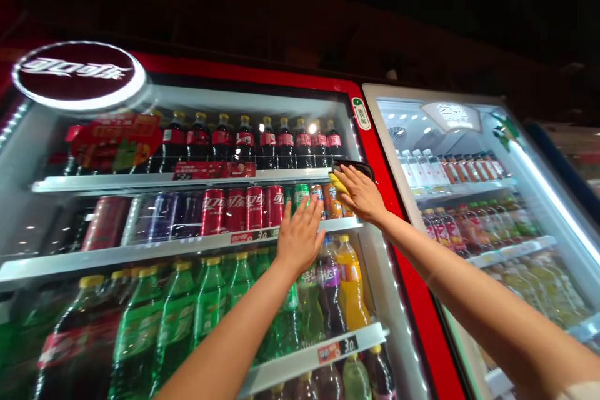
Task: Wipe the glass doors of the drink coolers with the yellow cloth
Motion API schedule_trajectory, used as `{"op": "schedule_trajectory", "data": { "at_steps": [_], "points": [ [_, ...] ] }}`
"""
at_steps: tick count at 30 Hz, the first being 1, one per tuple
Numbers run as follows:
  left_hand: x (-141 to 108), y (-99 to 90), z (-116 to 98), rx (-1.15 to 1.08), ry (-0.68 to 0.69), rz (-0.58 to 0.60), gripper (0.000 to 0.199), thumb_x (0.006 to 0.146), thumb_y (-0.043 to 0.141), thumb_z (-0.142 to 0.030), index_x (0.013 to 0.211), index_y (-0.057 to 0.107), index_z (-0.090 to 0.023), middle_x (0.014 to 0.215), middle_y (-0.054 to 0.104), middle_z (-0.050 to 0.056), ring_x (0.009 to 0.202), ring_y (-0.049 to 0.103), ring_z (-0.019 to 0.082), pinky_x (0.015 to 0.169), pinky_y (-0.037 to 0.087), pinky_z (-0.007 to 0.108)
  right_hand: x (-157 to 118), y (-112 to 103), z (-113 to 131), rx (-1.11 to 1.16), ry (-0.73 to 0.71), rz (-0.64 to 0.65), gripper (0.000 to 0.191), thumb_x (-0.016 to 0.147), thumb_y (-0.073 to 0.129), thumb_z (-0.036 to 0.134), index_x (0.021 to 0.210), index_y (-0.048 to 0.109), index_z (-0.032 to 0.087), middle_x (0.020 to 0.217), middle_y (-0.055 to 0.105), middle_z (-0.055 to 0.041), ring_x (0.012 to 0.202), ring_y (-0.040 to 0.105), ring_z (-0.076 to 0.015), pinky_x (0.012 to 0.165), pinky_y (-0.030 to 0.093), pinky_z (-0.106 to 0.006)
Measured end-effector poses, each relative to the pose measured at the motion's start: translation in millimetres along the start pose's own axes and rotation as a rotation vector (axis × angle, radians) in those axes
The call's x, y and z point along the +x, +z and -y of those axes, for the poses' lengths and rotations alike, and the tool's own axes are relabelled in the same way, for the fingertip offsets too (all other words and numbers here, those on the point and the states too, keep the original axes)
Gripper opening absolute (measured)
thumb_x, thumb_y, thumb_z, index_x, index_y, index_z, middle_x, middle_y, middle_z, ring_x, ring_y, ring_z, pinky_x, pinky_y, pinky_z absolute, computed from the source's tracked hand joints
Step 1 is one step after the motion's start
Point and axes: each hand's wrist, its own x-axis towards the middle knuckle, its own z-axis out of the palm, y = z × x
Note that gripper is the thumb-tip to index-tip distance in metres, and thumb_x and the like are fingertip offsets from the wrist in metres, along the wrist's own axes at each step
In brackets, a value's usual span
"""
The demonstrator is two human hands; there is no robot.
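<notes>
My left hand (300, 239) lies flat against the glass door of a red-framed drinks fridge (375, 156), its fingers stretched upward over the row of cans. Up and to the right, my right hand (360, 194) presses a yellow cloth (338, 184) against the glass near the door's right edge. Part of the cloth is hidden beneath the fingers. A dark recessed handle (360, 167) shows just above that hand. Behind the glass stand cola bottles (245, 140), red cans (213, 211) and green bottles (209, 300).
A second fridge with a pale frame (391, 137) stands at the right, stocked with bottles. An oval lit sign (79, 75) sticks out at the upper left. Shelf edges (300, 359) run behind the glass.
</notes>
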Motion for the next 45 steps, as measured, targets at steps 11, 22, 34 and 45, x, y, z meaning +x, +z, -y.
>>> {"op": "schedule_trajectory", "data": {
  "at_steps": [11,22,34,45],
  "points": [
    [30.5,-2.7,16.4,0.019,-0.092,-0.022,0.06,0.102,0.04,-0.04,0.157,0.029,-0.021,0.166,0.033,0.009,0.156,0.023,0.026,0.129,0.011,0.054,88.7,1.4,-3.4,0.008,0.037,-0.069,0.062,0.099,0.049,0.049,0.155,0.044,0.022,0.163,0.039,-0.0082,0.152,0.032,-0.0328,0.121,0.033,-0.053],
    [36.3,-13.2,28.5,0.114,-0.122,0.012,0.063,0.101,0.037,-0.039,0.16,0.024,-0.023,0.167,0.031,0.007,0.156,0.025,0.026,0.128,0.01,0.055,124.6,0.7,-9.6,0.045,0.176,-0.128,0.062,0.104,0.034,0.056,0.153,0.047,0.02,0.161,0.042,-0.0101,0.15,0.035,-0.0343,0.118,0.034,-0.053],
    [11.9,-34.5,46.7,0.214,-0.259,0.097,0.06,0.103,0.033,-0.04,0.159,0.028,-0.02,0.168,0.03,0.007,0.156,0.024,0.026,0.127,0.018,0.054,87.2,3.8,-18.8,0.09,0.144,-0.246,0.053,0.102,0.039,0.047,0.143,0.059,0.021,0.149,0.058,-0.0108,0.138,0.05,-0.0335,0.11,0.041,-0.051],
    [-45.5,-70.2,90.9,0.251,-0.224,0.201,0.063,0.103,0.033,-0.043,0.161,0.026,-0.018,0.169,0.024,0.007,0.157,0.02,0.026,0.128,0.014,0.054,74.5,16.3,48.2,0.239,-0.16,-0.233,0.049,0.094,0.048,0.054,0.127,0.071,0.027,0.133,0.07,-0.0066,0.121,0.063,-0.0291,0.104,0.047,-0.047]
  ]
}}
